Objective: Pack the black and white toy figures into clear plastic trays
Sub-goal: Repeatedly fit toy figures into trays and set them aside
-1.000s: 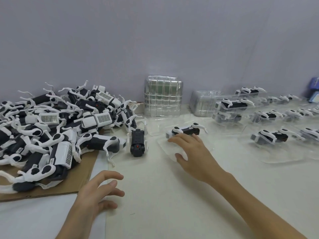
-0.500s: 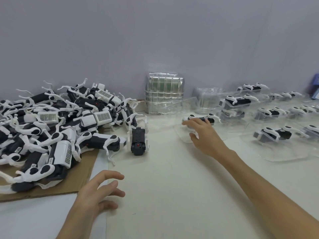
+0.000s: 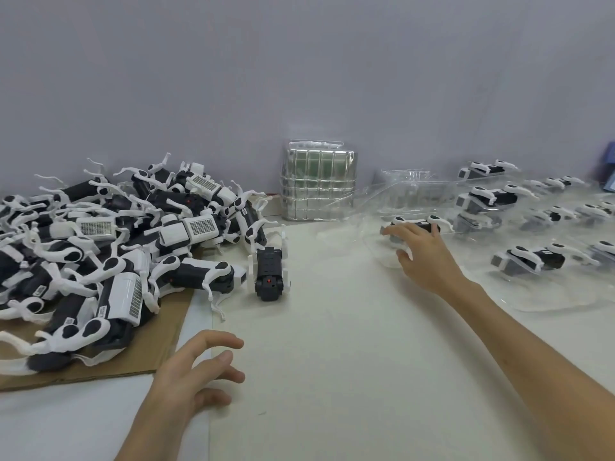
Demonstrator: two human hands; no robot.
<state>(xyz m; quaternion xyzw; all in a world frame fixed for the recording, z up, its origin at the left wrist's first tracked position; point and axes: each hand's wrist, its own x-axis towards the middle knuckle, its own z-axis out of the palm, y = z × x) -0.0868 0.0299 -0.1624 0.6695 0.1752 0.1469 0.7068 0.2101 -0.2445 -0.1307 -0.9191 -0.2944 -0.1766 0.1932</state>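
Toy figure (image 3: 420, 224) lies in its tray (image 3: 382, 256) under the right grip (image 3: 424, 257)

the right hand (image 3: 421, 257) reaches forward over the white table (image 3: 332, 377) and lays its nearly straight fingers (image 3: 406, 236) on a black and white toy figure (image 3: 421, 223), which lies in a clear plastic tray (image 3: 386, 257). the thumb touches the near part of this tray. the left hand (image 3: 196, 371) is low and close to the camera, fingers spread and loosely bent, holding nothing, just beside a flat brown cardboard sheet (image 3: 159, 347). on this sheet lies a big heap of the same figures (image 3: 116, 247). a single figure (image 3: 270, 274) stands on the table beside the heap. a stack of empty clear trays (image 3: 317, 184) stands against the grey wall (image 3: 299, 61). at the right are more trays with figures inside (image 3: 532, 261).
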